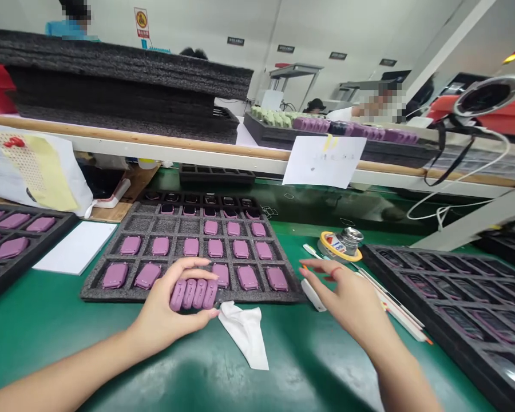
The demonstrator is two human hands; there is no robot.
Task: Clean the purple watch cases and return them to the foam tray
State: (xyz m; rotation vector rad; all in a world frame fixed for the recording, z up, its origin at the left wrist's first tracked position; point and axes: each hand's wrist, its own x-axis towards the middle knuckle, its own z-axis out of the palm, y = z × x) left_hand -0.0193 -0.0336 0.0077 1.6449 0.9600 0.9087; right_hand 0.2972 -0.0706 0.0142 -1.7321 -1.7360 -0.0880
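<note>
My left hand (165, 309) is closed around several purple watch cases (194, 294) stood side by side in a row. It hovers over the front edge of a black foam tray (178, 226), whose compartments hold more purple watch cases (248, 277); the back row shows dark screens. A crumpled white cloth (245, 335) lies just by the left fingertips. Right of the tray, my right hand (349, 294) is held with thumb and fingers apart and nothing visible between them. Under its fingertips lies a small white object (313, 294), partly covered by the hand.
A second foam tray (416, 269) with dark-screened pieces stands at right, and another tray (68, 223) at left by a white pad (75, 246). A tape roll (332, 247), metal pot (352, 236) and thin sticks (395, 303) lie right. A shelf (189, 146) crosses above.
</note>
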